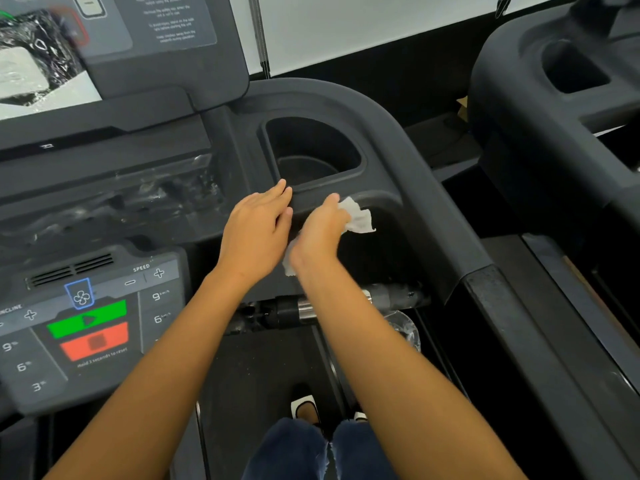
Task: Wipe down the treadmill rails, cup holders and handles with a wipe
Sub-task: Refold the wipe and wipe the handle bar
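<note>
I stand on a dark grey treadmill. My right hand (320,233) grips a crumpled white wipe (358,218) and presses it on the console ledge just below the right cup holder (311,154). A corner of the wipe hangs out below my wrist. My left hand (258,228) lies flat with straight fingers on the same ledge, right beside the right hand, fingertips touching the cup holder's near rim. The right side rail (426,188) curves from behind the cup holder down toward me. A chrome-and-black handle bar (391,299) shows under my right forearm.
The control panel (90,323) with green and red buttons and speed keys sits at lower left, the screen (41,64) above it. A second treadmill (561,84) stands to the right across a narrow gap. My shoes and the belt (263,375) are below.
</note>
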`<state>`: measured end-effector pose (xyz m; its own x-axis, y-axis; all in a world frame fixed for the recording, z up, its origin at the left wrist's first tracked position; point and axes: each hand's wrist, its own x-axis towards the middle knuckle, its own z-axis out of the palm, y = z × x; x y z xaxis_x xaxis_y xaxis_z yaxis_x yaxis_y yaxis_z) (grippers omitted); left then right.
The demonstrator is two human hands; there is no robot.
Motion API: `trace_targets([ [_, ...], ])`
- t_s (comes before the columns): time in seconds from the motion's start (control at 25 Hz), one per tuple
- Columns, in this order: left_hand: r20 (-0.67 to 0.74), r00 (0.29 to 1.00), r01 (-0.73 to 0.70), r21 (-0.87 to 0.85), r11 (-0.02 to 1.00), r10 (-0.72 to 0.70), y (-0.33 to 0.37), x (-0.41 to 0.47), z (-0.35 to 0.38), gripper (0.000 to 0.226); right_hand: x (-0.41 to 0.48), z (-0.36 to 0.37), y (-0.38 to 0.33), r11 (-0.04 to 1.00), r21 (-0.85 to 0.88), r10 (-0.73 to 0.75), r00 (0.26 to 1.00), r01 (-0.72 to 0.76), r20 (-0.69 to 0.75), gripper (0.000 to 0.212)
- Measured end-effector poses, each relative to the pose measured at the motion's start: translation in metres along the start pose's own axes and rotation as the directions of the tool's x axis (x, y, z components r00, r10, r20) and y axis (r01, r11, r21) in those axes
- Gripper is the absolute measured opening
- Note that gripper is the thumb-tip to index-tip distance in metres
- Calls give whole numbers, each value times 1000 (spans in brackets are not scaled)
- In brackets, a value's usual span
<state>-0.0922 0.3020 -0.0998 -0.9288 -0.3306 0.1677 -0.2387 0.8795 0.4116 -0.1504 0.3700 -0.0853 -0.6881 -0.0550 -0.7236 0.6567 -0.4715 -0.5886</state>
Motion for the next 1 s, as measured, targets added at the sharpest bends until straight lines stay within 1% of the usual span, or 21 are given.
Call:
trace_targets([
  [0.04,1,1000,-16,26,1000,16,-1,-1,0,40,14,-3,-5,999,-32,-38,999,37,-29,58],
  [0.08,5,1000,-28,42,999,28,-1,-2,1,40,29,-3,-12,999,-19,-51,996,50,-69,61],
  [0.12,17,999,-39,53,998,38,0,-2,1,41,41,0,-18,997,-45,-63,991,59,-114,66],
  [0.2,44,997,-68,93,993,64,-2,-3,-1,42,34,5,-16,987,-107,-134,982,120,-135,68],
  [0.24,53,996,-72,114,991,67,-5,-4,-3,43,28,11,-5,976,-171,-157,979,134,-127,61],
  [0.28,56,997,-64,129,990,57,-9,-4,-6,45,15,16,6,975,-180,-146,984,126,-101,54],
  [0.36,72,997,-42,167,985,30,-17,-8,-13,48,-8,18,16,972,-224,-75,997,68,-20,51],
  [0.4,88,996,-43,192,980,26,-20,-9,-15,49,-7,13,8,973,-219,-76,997,70,-17,52],
  [0.44,105,994,-49,214,976,27,-22,-10,-16,50,2,10,-3,987,-151,-63,998,59,-26,52],
  [0.48,119,992,-54,232,971,27,-23,-12,-16,51,21,9,-15,996,-71,-66,997,62,-49,51],
  [0.52,126,992,-56,248,967,26,-22,-12,-15,52,32,11,-23,990,-106,-102,990,91,-98,51],
  [0.56,123,992,-53,264,963,21,-21,-12,-12,52,39,11,-25,992,-74,-112,982,102,-150,51],
  [0.6,119,993,-48,278,959,15,-19,-13,-11,51,31,12,-24,988,-98,-133,970,116,-204,52],
  [0.64,119,993,-45,287,957,11,-18,-13,-10,51,23,13,-14,984,-150,-124,969,93,-216,52],
  [0.68,124,992,-46,291,956,9,-18,-13,-11,51,16,16,-2,987,-151,-74,988,53,-136,49],
  [0.72,136,991,-49,288,956,10,-19,-14,-12,52,7,17,12,984,-179,7,999,-15,-48,44],
  [0.76,149,989,-48,277,960,7,-20,-15,-15,53,-2,13,14,964,-260,55,998,-51,8,40],
  [0.8,155,988,-35,262,964,-6,-21,-16,-19,54,-7,9,7,945,-317,82,997,-80,-6,42],
  [0.88,176,983,3,251,968,-49,-25,-19,-27,56,6,3,-22,949,-269,159,987,-162,-34,63],
  [0.92,194,979,17,256,967,-68,-26,-21,-29,57,20,2,-33,968,-202,138,989,-146,-53,64],
  [1.0,220,971,29,279,960,-93,-25,-21,-31,58,27,3,-36,994,-101,30,994,-41,-107,48],
])
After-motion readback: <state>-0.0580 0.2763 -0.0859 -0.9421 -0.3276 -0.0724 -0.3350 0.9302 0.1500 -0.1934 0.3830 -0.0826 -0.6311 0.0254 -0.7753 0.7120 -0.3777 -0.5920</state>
